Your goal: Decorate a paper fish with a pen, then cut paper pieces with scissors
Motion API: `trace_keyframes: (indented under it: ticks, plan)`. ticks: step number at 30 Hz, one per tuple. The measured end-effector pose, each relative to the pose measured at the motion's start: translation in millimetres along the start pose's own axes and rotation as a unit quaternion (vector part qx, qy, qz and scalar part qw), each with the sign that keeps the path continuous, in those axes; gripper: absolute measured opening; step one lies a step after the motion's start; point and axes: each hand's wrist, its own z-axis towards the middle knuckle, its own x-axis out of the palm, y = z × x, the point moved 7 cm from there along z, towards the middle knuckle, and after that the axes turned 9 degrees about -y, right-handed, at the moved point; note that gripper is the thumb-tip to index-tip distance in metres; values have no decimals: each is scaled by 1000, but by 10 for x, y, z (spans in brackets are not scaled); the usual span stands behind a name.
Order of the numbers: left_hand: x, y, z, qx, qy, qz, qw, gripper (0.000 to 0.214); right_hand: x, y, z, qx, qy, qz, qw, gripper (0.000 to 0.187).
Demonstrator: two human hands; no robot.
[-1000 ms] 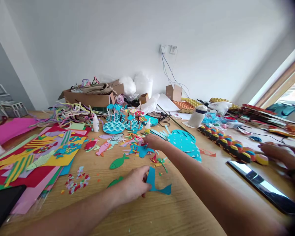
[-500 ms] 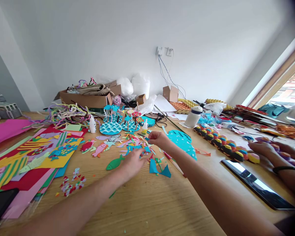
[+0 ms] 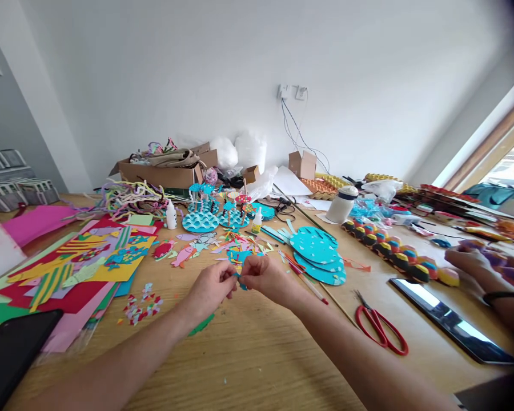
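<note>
Close together over the middle of the table, my left hand (image 3: 214, 285) and my right hand (image 3: 261, 277) both pinch a small piece of blue paper (image 3: 242, 282). Fingers cover most of it, so its shape is unclear. Just beyond lies a heap of colourful paper scraps (image 3: 235, 245). A green paper piece (image 3: 202, 326) shows partly from under my left hand. To the right are round blue discs with pale flecks (image 3: 317, 248). Small cut bits (image 3: 142, 305) form a ring left of my left forearm.
Red-handled scissors (image 3: 381, 328) and a tablet (image 3: 449, 319) lie on the right, near another person's hand (image 3: 466, 262). Glue bottles (image 3: 256, 221) stand behind the scraps beside blue wavy models (image 3: 200, 221). Coloured paper sheets (image 3: 111, 282) and a black phone (image 3: 21, 348) are at left.
My hands have come together nearer to me, and both now hold the blue paper piece. The red-handled scissors, hidden behind my right arm before, now show. The view has shifted slightly.
</note>
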Motion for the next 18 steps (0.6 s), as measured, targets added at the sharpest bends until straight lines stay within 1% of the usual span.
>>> trace_keyframes:
  ticks: [2,5,6,7,8,10,13,16,18]
  plan:
    - [-8,62,-76,-23,14,6,1000,4,-42,-92,43,2,15,-40,999,7]
    - [47,141,-201,-56,41,8,998,4,-252,-300,239,18,-23,-132,991,6]
    - [88,160,-241,-65,52,5,997,6,-312,-367,321,22,-34,-168,985,8]
    - [137,176,-279,-74,62,1,995,8,-347,-430,405,26,-35,-200,979,14]
    - [189,190,-314,-84,72,-5,994,9,-351,-487,487,28,-26,-230,973,20]
    - [295,207,-369,-99,89,-18,991,12,-307,-574,641,26,-1,-277,961,26]
    - [418,226,-416,-118,111,-31,986,16,-165,-653,825,15,52,-324,944,27]
    - [473,232,-428,-136,121,-35,983,20,-50,-694,937,6,101,-351,931,27]
    - [485,222,-426,-146,120,-33,982,23,-14,-711,973,5,124,-361,924,27]
